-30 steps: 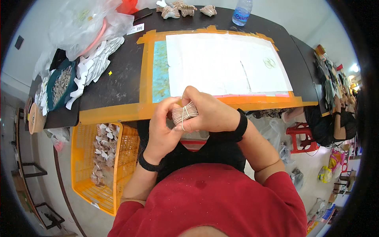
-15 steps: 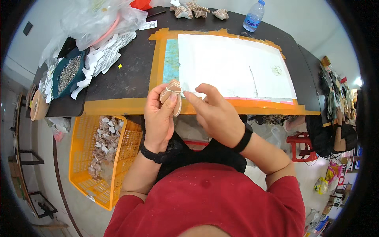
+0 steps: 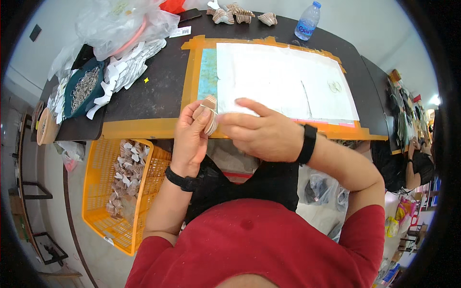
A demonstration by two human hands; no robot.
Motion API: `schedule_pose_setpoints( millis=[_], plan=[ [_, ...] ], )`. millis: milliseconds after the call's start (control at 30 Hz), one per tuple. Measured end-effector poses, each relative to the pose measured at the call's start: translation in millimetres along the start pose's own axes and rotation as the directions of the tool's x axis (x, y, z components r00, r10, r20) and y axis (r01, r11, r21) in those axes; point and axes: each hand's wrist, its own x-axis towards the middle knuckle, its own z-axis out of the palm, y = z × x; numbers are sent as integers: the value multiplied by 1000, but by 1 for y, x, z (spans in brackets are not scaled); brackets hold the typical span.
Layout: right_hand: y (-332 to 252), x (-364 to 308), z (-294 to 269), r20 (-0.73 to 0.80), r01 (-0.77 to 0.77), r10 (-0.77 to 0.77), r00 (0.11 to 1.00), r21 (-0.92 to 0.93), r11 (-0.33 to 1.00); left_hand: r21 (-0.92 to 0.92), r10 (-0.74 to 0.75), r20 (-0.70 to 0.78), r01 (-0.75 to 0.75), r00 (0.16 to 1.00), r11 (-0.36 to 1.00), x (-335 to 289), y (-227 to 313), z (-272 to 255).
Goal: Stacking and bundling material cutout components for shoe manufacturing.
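Observation:
My left hand (image 3: 189, 137) pinches a small stack of brown, scallop-edged cut pieces (image 3: 210, 102) just above the table's near edge. A thin white rubber band (image 3: 208, 109) goes around the stack and runs toward my right fingertips. My right hand (image 3: 261, 132) is close beside the stack, palm turned inward, its fingers drawn together at the band while the index finger sticks up apart. Motion blurs those fingertips, so the exact grip there is partly unclear. Both wrists carry black bands.
White sheets (image 3: 278, 81) are taped to the dark table (image 3: 158, 91). A dark green basin (image 3: 98, 91) of rubber bands sits left, beside stacked white cutouts (image 3: 129, 67). Similar bundles (image 3: 230, 14) and a water bottle (image 3: 308, 21) stand far back. A yellow crate (image 3: 139, 211) holds more bundles below.
My right hand has turned over and swung its forearm outward, with fingertips now against the stack's right side. My left hand has tilted the stack slightly and still holds it.

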Motion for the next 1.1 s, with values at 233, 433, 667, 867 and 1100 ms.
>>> schedule_pose_setpoints(
  millis=[233, 433, 667, 867, 1100],
  plan=[
    [-6, 18, -8, 472, -570, 320, 822, 687, 451, 107, 250, -45, -244, 967, 964, -5, -6, 13],
    [-53, 19, 51, 42, -197, 552, 833, 955, 224, 127, 324, -130, -309, 937, 943, -5, -5, 23],
    [-49, -7, 59, 377, -36, 601, 704, 865, -500, -447, -196, 126, 232, 972, 864, -23, -7, -14],
    [-52, -15, 78, 377, 87, 645, 665, 818, -568, -429, -212, 250, 304, 945, 851, -35, -7, 2],
    [-61, -17, 60, 369, -196, 783, 501, 929, -313, -57, -93, 93, 98, 991, 994, -44, 6, 5]
  ],
)
